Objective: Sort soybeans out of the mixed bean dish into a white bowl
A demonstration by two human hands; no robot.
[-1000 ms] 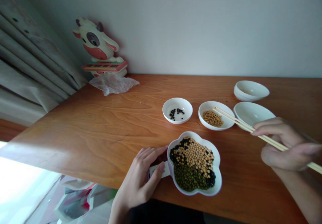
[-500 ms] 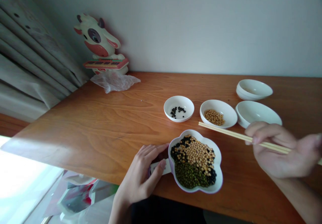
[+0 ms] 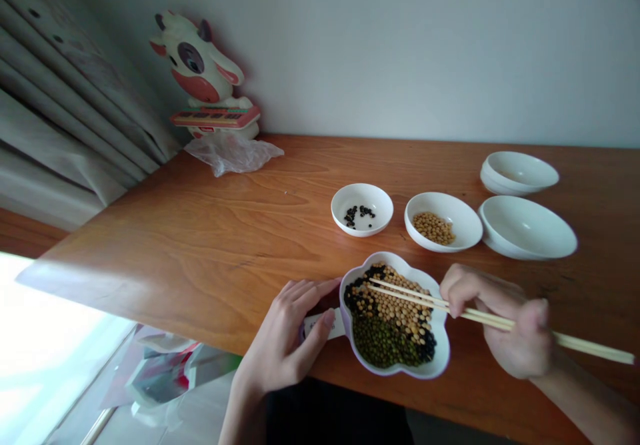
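Observation:
My left hand (image 3: 293,338) is closed around the short handle of a scalloped white bowl (image 3: 443,355) near the table's front edge. Inside it lie yellow soybeans (image 3: 395,305), green mung beans (image 3: 375,342) and black beans (image 3: 427,348), partly mixed. My right hand (image 3: 505,322) grips a pair of wooden chopsticks (image 3: 485,317), whose tips are over the soybeans and black beans at the bowl's upper left. Behind it, a small white bowl (image 3: 340,202) holds some black beans (image 3: 351,215), and another white bowl (image 3: 467,218) holds soybeans (image 3: 433,227).
To the right are a white bowl (image 3: 530,225) and stacked white bowls (image 3: 520,172). A cow-shaped toy keyboard (image 3: 215,115) and a crumpled clear plastic bag (image 3: 233,154) stand at the back left. Beside the curtain (image 3: 60,132), the table's left edge slants away; below is a bin (image 3: 160,375).
My right hand has moved left and brought the chopsticks from above the table to over the beans in the scalloped bowl. My left hand stays on the handle. The view has shifted slightly.

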